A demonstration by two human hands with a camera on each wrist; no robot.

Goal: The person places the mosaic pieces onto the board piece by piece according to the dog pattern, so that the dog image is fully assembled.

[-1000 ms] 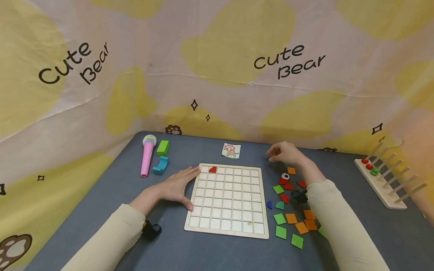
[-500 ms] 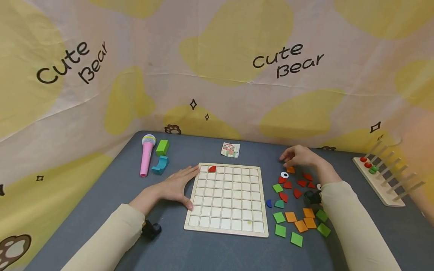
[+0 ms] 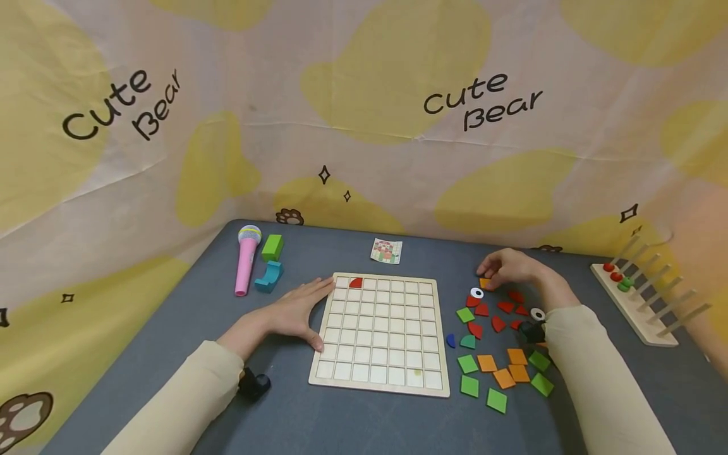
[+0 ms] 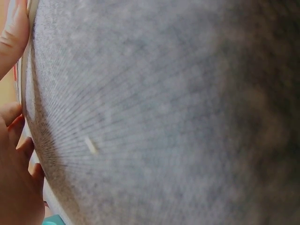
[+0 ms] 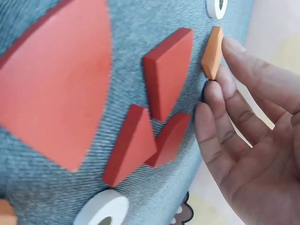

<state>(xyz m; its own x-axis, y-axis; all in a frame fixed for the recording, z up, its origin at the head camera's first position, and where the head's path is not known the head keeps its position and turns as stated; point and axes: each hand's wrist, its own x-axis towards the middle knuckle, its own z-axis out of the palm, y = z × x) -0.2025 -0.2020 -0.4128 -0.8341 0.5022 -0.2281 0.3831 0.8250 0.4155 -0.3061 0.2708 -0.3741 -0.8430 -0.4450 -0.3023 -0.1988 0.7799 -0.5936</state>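
A wooden grid board lies in the middle of the table, with one red quarter-round tile in its top row. My left hand rests along the board's left side, fingers spread to the far corner and thumb on the left edge; its fingertips show at the rim in the left wrist view. To the right of the board, my right hand pinches an orange square tile between thumb and fingers, low at the table. Beside that hand lie several red quarter-round tiles and a white ring-shaped eye piece.
Green square tiles, orange tiles and a blue half-round lie right of the board. A pattern card is behind it. A pink microphone, green block and blue arch stand left; a peg rack far right.
My right hand has moved right and down from behind the loose tiles onto the orange square tile, its fingers closing at it. The left hand stays on the board's edge.
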